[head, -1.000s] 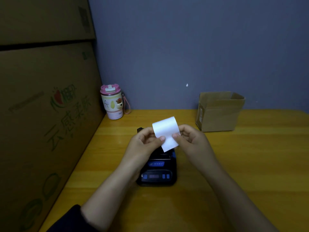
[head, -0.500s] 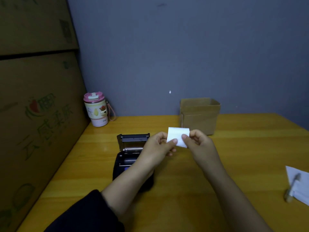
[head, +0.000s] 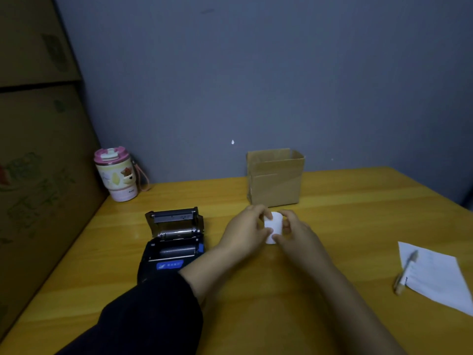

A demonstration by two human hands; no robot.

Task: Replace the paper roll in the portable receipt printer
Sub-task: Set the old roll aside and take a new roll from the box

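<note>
A black portable receipt printer (head: 171,248) lies on the wooden table with its lid tilted up and the paper bay showing. To its right, just in front of the cardboard box, both hands pinch a small piece of white paper (head: 273,226) that curls between the fingers. My left hand (head: 245,230) grips its left side and my right hand (head: 294,233) grips its right side. I cannot tell whether the bay holds a roll.
A small open cardboard box (head: 275,176) stands behind the hands. A pink cup (head: 116,174) sits at the back left beside large stacked cartons (head: 38,149). A white sheet (head: 440,275) with a pen (head: 407,271) on it lies at the right edge.
Both hands carried the paper from above the printer to its right, uncovering the open lid. The flat strip now looks curled and smaller. The view swung right, revealing the sheet and pen.
</note>
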